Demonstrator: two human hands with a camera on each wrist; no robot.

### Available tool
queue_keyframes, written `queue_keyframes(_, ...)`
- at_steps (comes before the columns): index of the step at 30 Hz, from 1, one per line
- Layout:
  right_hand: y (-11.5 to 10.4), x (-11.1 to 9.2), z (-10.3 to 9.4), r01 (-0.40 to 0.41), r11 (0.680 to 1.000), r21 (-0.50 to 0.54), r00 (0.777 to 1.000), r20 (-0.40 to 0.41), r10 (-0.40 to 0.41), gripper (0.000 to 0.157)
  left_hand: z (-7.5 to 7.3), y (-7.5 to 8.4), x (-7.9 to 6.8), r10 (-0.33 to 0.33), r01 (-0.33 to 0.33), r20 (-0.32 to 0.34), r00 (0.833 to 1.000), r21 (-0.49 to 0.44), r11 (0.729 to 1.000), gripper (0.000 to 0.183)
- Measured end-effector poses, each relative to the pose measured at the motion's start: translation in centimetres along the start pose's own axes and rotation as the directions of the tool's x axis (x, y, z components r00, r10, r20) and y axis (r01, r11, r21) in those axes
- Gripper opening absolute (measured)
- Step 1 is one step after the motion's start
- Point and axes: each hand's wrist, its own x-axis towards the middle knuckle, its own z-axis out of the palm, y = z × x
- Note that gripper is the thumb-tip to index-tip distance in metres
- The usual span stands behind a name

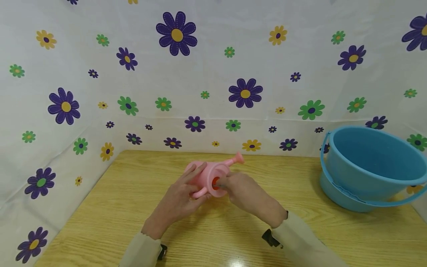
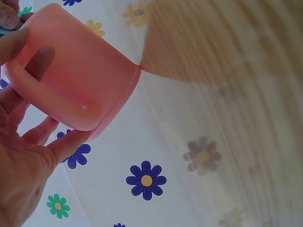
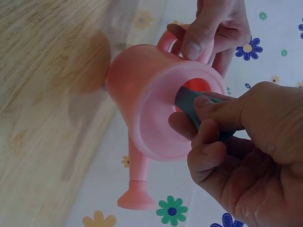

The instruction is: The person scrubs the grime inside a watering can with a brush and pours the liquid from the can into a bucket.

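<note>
A pink toy watering can [image 3: 137,75] is tipped over, its wide mouth turned toward me and its spout [image 1: 238,158] pointing back right. In the left wrist view, its base edge meets the tabletop. My left hand [image 1: 178,198] grips it by the looped handle [image 2: 57,101], with fingers spread along its side. My right hand [image 1: 245,194] is at the mouth, pinching a teal handle [image 3: 189,101] between thumb and fingers. That handle's far end reaches inside the can, where an orange-red piece [image 3: 201,85] shows; the rest is hidden.
A large blue bucket [image 1: 353,196] with its handle hanging down stands at the right on the wood-grain table [image 1: 133,174]. White flower-print cloth [image 1: 213,66] rises behind the table and along its left side.
</note>
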Motion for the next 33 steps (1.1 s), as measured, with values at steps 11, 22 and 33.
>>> queue_keyframes(11,-0.6,-0.2,-1.6,-0.007,1.000,0.000,0.996,0.086,0.007,0.019,0.2,-0.2,-0.3,-0.005,0.005,0.006,1.000,-0.001,1.000,0.039)
queue_keyframes(22,-0.5,-0.7,-3.1,-0.020,0.997,0.069,0.993,0.117,0.012,0.016,0.6,-0.3,-0.2,0.037,-0.037,-0.033,0.999,-0.001,0.999,0.036)
queue_keyframes(33,0.3,-0.8,-1.8,0.015,0.994,0.106,0.998,0.054,-0.021,0.018,0.5,-0.2,-0.2,0.056,-0.056,-0.042,0.998,0.014,0.998,0.035)
